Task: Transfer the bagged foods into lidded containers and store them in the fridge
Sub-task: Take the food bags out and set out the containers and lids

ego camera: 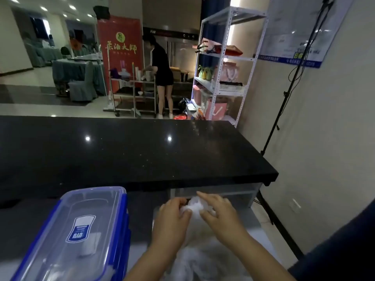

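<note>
**Bag knot being worked, container still lidded**

We're at the bag-opening step. Both hands are on the bunched top of a translucent white plastic bag (195, 207) that sits near centre-right, low in view, on the grey lower surface (261, 226) in front of the black speckled stone counter (142, 151).

Grip state:
- left hand (172, 218): fingers curled round the left side of the bunched neck, pinching it.
- right hand (218, 211): fingers on the right side of the same bunch, index finger extended over the top. It looks like a pinch, though motion blur softens the fingertips.

The bag body trails down toward us between the forearms. We can't make out its contents through the plastic.

Just left of the bag is the clear rectangular plastic container with a blue-clipped lid (81, 230). The lid is on, with a blue label on top. It looks like there may be more than one stacked, judging by the doubled blue edges on the right side, but we can't confirm. No fridge is identifiable in view.

Next move, as we judge it: get the neck untied or pulled open, then free one hand to unclip the lid before tipping the food in. The thin film may tear or spill if it's yanked.

Background: another person stands at a metal cart (134, 92) on the far side, with a white metal shelving rack (225, 63) far right. Neither is involved.
</note>
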{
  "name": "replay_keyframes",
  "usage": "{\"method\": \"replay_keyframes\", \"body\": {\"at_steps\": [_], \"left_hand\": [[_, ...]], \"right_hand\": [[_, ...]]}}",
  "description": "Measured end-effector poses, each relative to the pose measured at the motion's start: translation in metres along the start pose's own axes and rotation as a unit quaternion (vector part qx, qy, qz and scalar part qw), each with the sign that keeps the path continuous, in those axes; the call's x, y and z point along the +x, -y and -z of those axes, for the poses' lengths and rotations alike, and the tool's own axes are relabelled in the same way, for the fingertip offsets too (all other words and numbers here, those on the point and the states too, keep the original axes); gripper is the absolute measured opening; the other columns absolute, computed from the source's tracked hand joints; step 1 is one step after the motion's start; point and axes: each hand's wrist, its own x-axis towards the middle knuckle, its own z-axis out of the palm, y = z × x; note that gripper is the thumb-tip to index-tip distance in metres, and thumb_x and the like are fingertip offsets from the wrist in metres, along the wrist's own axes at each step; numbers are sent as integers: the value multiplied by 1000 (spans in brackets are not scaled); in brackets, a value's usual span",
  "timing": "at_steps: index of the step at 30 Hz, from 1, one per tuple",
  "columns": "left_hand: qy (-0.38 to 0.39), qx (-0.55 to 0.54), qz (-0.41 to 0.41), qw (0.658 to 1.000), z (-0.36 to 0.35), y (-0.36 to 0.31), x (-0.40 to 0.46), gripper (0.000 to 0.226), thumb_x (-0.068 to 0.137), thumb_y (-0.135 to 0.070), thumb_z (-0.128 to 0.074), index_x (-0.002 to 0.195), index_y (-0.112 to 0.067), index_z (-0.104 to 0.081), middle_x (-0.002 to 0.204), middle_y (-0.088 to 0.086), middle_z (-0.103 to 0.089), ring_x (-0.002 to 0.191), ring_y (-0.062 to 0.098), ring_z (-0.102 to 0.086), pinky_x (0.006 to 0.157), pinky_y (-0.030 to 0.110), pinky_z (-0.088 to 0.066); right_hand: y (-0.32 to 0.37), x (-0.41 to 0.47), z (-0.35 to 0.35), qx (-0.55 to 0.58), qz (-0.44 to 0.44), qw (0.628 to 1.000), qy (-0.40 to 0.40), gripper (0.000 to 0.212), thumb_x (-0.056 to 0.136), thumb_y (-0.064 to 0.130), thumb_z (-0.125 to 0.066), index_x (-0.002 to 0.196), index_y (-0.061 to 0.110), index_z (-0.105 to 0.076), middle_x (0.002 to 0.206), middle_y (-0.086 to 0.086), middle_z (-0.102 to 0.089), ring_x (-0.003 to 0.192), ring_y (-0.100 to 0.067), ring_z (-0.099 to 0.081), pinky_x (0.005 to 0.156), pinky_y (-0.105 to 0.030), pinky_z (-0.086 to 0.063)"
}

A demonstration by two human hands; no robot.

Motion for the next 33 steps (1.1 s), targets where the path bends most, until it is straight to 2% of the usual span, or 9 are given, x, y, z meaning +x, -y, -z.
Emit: {"method": "replay_keyframes", "body": {"at_steps": [2,7,13,17,19,22,25,29,33], "left_hand": [[8,3,-3,1000,-4,3,6,13,88,-22,-55,92,-34,-58,93,-17,-55,89,0,-53,76,22,-49],[-40,-28,2,999,-2,4,5,18,88,-17,-56,77,-31,-58,85,-12,-57,80,3,-55,65,20,-45],[-188,-30,2,982,27,-12,13,15,92,-20,-50,81,-29,-52,88,-10,-54,79,3,-54,62,21,-42],[-222,-20,-6,975,27,-25,5,14,92,-18,-51,82,-28,-52,87,-10,-54,78,4,-54,62,20,-42],[-197,-27,-20,980,22,-29,2,13,92,-17,-52,85,-29,-53,90,-10,-53,82,4,-54,64,18,-41],[-83,-47,-30,995,13,-36,0,17,93,-26,-50,105,-38,-53,102,-15,-57,91,-2,-55,72,17,-44],[0,84,-39,996,8,-45,-2,29,93,-39,-47,122,-37,-50,108,-18,-59,94,-4,-54,81,22,-48],[76,245,-18,966,11,-53,-6,25,88,-41,-55,110,-32,-61,88,-12,-62,78,0,-57,74,24,-51],[92,203,-33,974,21,-55,-12,4,88,-33,-57,91,-35,-60,87,-9,-61,79,1,-58,76,22,-52]], "right_hand": [[-1,4,2,-23,-15,999,27,44,88,28,-60,126,46,-49,110,22,-45,109,-5,-45,97,-30,-42],[-6,10,21,-46,10,998,32,11,81,35,-66,81,44,-59,90,15,-60,88,-2,-53,80,-27,-49],[-1,24,75,140,-13,988,-62,7,82,16,-68,77,20,-69,74,4,-65,69,-6,-59,57,-15,-48],[-3,28,81,153,-12,985,-73,5,85,15,-65,80,17,-66,84,1,-62,74,-10,-58,61,-15,-45],[-5,29,76,157,-6,987,-36,8,87,12,-62,86,20,-64,88,3,-61,78,-8,-57,65,-15,-46],[-7,26,69,122,38,991,49,29,91,11,-55,111,31,-60,98,11,-58,92,-2,-56,76,-14,-47],[-4,24,67,22,113,990,80,36,93,13,-52,122,33,-55,97,17,-51,92,0,-52,79,-14,-45],[-1,26,74,-82,170,975,117,29,94,24,-52,121,30,-58,97,11,-45,89,-5,-49,82,-21,-48],[-3,22,76,-164,201,952,163,28,84,41,-63,111,35,-59,98,15,-37,87,-6,-45,75,-18,-44]]}}
